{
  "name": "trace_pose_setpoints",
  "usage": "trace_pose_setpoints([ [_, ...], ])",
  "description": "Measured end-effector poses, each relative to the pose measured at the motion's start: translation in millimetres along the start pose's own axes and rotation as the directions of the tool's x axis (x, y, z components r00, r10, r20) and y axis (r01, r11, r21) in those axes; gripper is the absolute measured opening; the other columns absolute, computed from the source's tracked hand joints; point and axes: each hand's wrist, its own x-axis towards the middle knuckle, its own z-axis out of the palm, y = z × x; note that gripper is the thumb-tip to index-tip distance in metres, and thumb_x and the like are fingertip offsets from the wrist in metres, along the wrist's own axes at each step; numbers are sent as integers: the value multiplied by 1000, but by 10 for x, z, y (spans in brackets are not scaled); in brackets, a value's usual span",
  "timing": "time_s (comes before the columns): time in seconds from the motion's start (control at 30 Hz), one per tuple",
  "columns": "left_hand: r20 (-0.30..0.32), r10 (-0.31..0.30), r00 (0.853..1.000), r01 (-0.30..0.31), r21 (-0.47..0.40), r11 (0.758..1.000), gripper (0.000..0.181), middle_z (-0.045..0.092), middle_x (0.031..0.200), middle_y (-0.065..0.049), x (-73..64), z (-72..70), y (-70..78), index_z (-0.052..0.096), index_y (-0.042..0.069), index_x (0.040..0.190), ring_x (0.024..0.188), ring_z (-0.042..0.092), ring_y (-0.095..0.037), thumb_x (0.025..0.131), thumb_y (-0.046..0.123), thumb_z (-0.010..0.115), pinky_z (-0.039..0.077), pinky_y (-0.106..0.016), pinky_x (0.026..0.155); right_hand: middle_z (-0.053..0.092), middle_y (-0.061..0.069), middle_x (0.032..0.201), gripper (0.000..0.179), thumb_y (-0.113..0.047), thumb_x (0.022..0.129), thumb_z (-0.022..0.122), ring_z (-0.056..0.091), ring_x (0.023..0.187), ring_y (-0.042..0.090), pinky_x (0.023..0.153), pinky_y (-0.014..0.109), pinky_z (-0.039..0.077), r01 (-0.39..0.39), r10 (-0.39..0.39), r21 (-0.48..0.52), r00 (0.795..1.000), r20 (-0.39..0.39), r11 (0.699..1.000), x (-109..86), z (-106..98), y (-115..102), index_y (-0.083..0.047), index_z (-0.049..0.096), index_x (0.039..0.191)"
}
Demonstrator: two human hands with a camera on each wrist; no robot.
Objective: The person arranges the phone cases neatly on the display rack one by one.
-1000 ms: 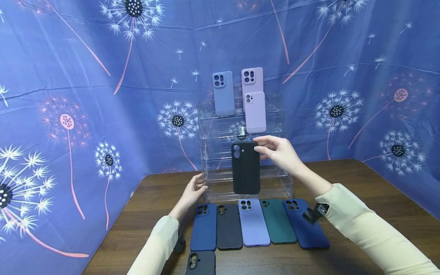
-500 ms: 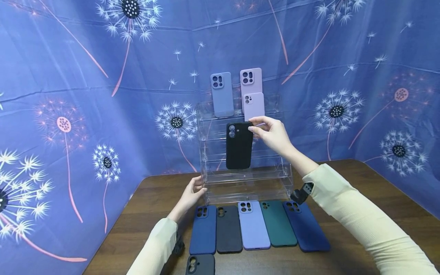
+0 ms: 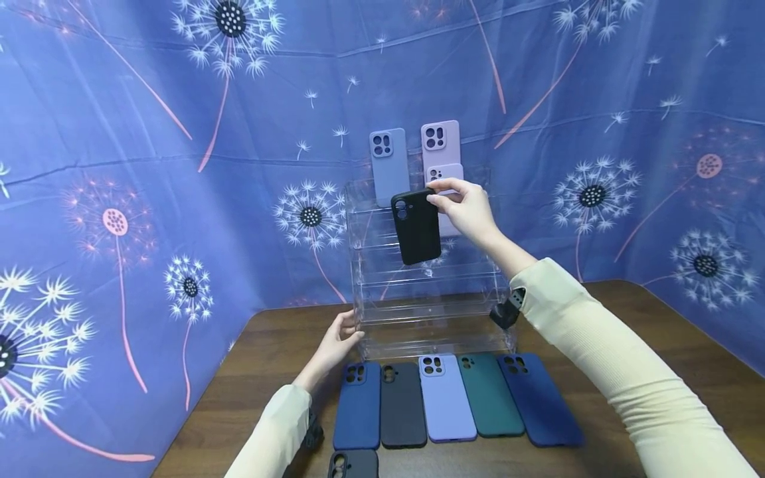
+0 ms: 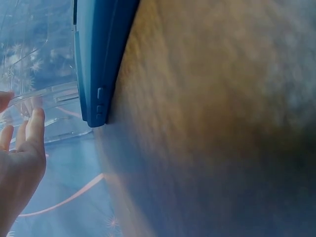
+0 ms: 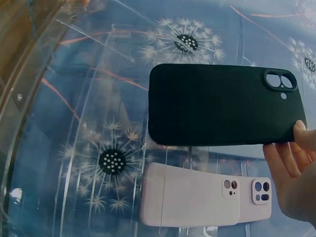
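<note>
A black phone case (image 3: 416, 228) hangs by its upper right corner from my right hand (image 3: 466, 211), pinched between thumb and fingers. It is held upright, slightly tilted, in front of the clear tiered display stand (image 3: 430, 309). In the right wrist view the black case (image 5: 222, 104) shows its camera cutout beside the fingers. My left hand (image 3: 335, 348) holds the stand's lower left side; in the left wrist view its fingers (image 4: 34, 129) lie along the clear plastic. A light blue case (image 3: 390, 169) and two pink cases (image 3: 441, 145) stand in the upper tiers, the front pink one partly hidden by my right hand.
On the wooden table (image 3: 251, 392) before the stand lies a row of cases: blue (image 3: 357, 411), black (image 3: 404, 408), lavender (image 3: 449, 405), green (image 3: 491, 398) and dark blue (image 3: 542, 405). Another black case (image 3: 358, 465) is cut off below. A dandelion-print cloth (image 3: 251, 133) hangs behind.
My right hand has raised the black case from the stand's lower tiers to its upper part, and the case has tilted slightly. My left hand has stayed at the stand's side.
</note>
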Motion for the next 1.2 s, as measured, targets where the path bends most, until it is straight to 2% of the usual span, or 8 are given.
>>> trace_pose_setpoints([
  [0.17, -27, 13, 1000, -13, 2, 1000, 52, 52, 122, -25, 92, 18, -206, 36, 0, 138, 114, 52, -39, 91, 4, 58, 47, -46, 94, 63, 14, 104, 27, -10, 88, 65, 66, 85, 3, 81, 29, 56, 19, -16, 69, 998, -56, 997, 145, 71, 67, 0, 65, 113],
  [0.33, -24, 29, 999, -28, 34, 999, 51, 52, 121, -24, 116, 34, -296, 36, 1, 138, 113, 53, -38, 92, 6, 57, 49, -42, 92, 61, 7, 101, 28, -9, 87, 66, 65, 81, 1, 78, 29, 57, 33, -17, 130, 992, -121, 991, 277, 144, 148, 1, 65, 113],
  [0.43, -18, 9, 1000, -8, 23, 1000, 52, 51, 123, -24, 115, 40, -304, 36, 2, 139, 114, 52, -38, 92, 6, 57, 48, -43, 93, 61, 7, 99, 27, -9, 87, 67, 64, 81, 2, 76, 28, 57, 55, -33, 134, 986, -161, 989, 346, 195, 169, 1, 65, 112],
  [0.6, -18, -7, 1000, 7, 14, 1000, 52, 50, 125, -24, 89, 27, -253, 34, 2, 139, 117, 51, -38, 93, 5, 56, 48, -45, 94, 64, 12, 102, 27, -9, 86, 68, 67, 85, 9, 74, 21, 57, 80, -57, 110, 979, -198, 991, 448, 297, 171, -1, 66, 111],
  [0.77, 18, 0, 1000, 1, -19, 1000, 53, 46, 127, -31, 22, -15, -77, 31, -4, 140, 119, 47, -45, 92, 2, 54, 46, -49, 95, 66, 17, 108, 27, -9, 86, 68, 68, 92, 22, 74, 22, 57, 89, -66, 100, 975, -213, 991, 541, 385, 195, -1, 67, 111],
  [0.9, 36, 2, 999, -2, -13, 1000, 54, 44, 128, -33, -23, -33, 31, 30, -7, 139, 118, 46, -47, 93, 4, 55, 46, -49, 94, 66, 17, 109, 26, -8, 86, 67, 67, 89, 15, 75, 22, 56, 50, -23, 119, 975, -223, 992, 594, 450, 245, -1, 66, 111],
  [1.0, 33, 8, 999, -8, -2, 1000, 54, 44, 128, -32, -7, -31, -7, 31, -5, 139, 117, 47, -45, 93, 6, 56, 48, -49, 92, 65, 18, 108, 26, -7, 86, 67, 64, 83, 8, 74, 20, 56, 30, -3, 113, 973, -230, 993, 615, 481, 301, 0, 67, 111],
  [1.2, 9, 6, 1000, -7, 22, 1000, 54, 46, 128, -26, 83, -16, -237, 32, 3, 141, 117, 49, -41, 93, 11, 57, 48, -45, 93, 66, 17, 113, 27, -9, 86, 67, 61, 76, -1, 78, 27, 57, -8, 31, 125, 983, -182, 992, 658, 517, 379, -1, 67, 112],
])
